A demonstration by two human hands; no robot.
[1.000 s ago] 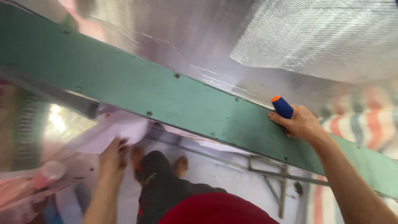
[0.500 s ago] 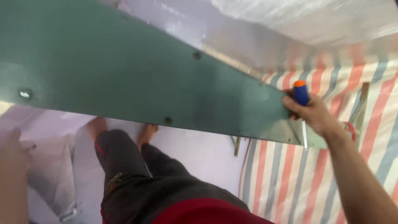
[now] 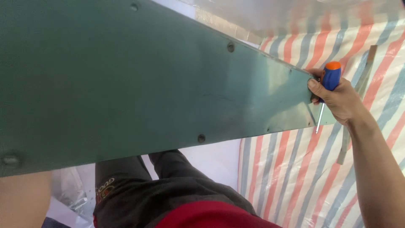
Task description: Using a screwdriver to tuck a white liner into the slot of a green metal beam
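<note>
In the head view, the right hand grips a screwdriver with a blue handle and orange cap, fingers wrapped tight around the handle, thumb pressed on the end of a long green metal panel. The thin shaft points down past the panel's lower corner, tip over a striped tarp of red, blue and white bands. The panel runs across the frame from the left and carries several round bolts along its edges. At the bottom left a blurred forearm of the left arm shows below the panel; its hand is hidden, so I cannot tell how its fingers stand. Dark trousers show below.
</note>
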